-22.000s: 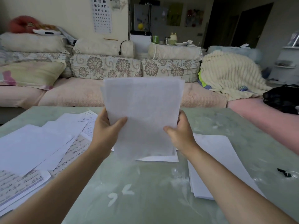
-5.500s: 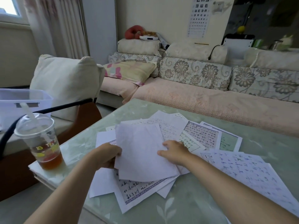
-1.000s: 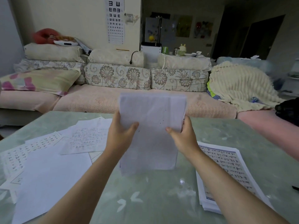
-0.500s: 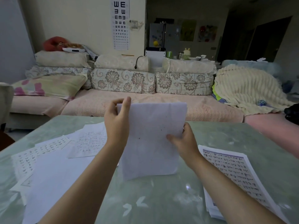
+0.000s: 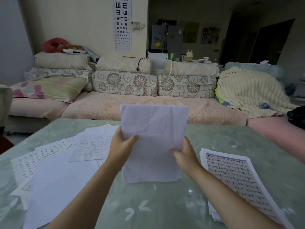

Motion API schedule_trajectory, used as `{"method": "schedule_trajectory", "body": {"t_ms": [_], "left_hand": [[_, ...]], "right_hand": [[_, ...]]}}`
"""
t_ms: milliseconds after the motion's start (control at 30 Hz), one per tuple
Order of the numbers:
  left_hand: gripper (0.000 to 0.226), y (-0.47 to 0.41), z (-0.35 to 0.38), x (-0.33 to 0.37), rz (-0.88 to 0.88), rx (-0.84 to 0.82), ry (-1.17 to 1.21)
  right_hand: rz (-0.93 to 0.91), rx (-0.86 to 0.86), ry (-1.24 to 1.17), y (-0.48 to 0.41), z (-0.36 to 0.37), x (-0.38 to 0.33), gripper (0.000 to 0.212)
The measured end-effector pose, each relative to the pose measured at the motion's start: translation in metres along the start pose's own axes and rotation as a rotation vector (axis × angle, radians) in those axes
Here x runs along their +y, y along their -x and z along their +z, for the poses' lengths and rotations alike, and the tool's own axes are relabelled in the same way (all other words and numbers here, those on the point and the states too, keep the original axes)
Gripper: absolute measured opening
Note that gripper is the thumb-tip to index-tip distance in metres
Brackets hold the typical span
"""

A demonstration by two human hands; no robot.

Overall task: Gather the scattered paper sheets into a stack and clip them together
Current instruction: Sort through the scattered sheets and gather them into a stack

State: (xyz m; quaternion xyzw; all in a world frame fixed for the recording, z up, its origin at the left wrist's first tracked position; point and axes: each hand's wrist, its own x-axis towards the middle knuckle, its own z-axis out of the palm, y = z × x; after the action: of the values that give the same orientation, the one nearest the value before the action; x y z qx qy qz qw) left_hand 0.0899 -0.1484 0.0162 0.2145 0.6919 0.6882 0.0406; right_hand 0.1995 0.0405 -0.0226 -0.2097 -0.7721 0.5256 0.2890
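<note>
Head view: a bundle of paper sheets [image 5: 155, 146] is held upright over the middle of the table [image 5: 165, 204]. Its lower edge is at the tabletop, though whether it touches cannot be told. The near face is blank apart from a few dark specks.

To the right, a squared stack of sheets [image 5: 231, 176] lies flat with a handwritten page on top, just beside the right forearm. To the left, loose sheets [image 5: 33, 159] are spread over one another. A large blank sheet [image 5: 57, 187] lies nearest, and a handwritten page [image 5: 94, 146] lies just beside the left hand. Part of these loose sheets is hidden behind the left forearm and the bundle.

The bundle's left edge is gripped by the left hand [image 5: 122, 146], the thumb laid across the near face and the fingers hidden behind. The right edge is gripped lower down by the right hand [image 5: 184, 154], again with the thumb in front. Both forearms are stretched forward from the bottom of the frame.

The table has a pale green, glossy top with a faint leaf pattern. Beyond it, a pink-covered sofa [image 5: 107, 106] is seen with flowered back cushions. A flowered pillow [image 5: 49, 89] lies on its left end and a cream ribbed blanket [image 5: 247, 90] is heaped on its right. An eye chart [image 5: 123, 23] is hung on the wall above, and a dim room with a fridge [image 5: 159, 38] opens behind.
</note>
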Motion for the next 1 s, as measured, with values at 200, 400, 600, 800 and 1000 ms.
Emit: {"method": "schedule_trajectory", "body": {"t_ms": [200, 400, 600, 800, 1000], "left_hand": [[0.045, 0.007, 0.012, -0.008, -0.135, -0.024, -0.143], [0.025, 0.005, 0.043, 0.012, -0.281, -0.222, -0.215], [0.010, 0.029, 0.119, -0.003, -0.431, -0.344, -0.249], [0.016, 0.044, 0.208, -0.029, -0.362, -0.447, -0.330], [0.027, 0.056, 0.265, -0.047, -0.266, -0.531, -0.674]], "right_hand": [[0.084, -0.003, 0.062, 0.005, -0.012, 0.002, 0.038], [0.300, -0.042, -0.010, -0.002, -0.069, -0.003, 0.045], [0.521, 0.034, 0.047, 0.007, -0.139, 0.027, 0.026], [0.563, 0.230, 0.130, 0.023, -0.205, 0.059, 0.036], [0.631, 0.229, 0.547, 0.039, -0.235, 0.081, 0.048]]}}
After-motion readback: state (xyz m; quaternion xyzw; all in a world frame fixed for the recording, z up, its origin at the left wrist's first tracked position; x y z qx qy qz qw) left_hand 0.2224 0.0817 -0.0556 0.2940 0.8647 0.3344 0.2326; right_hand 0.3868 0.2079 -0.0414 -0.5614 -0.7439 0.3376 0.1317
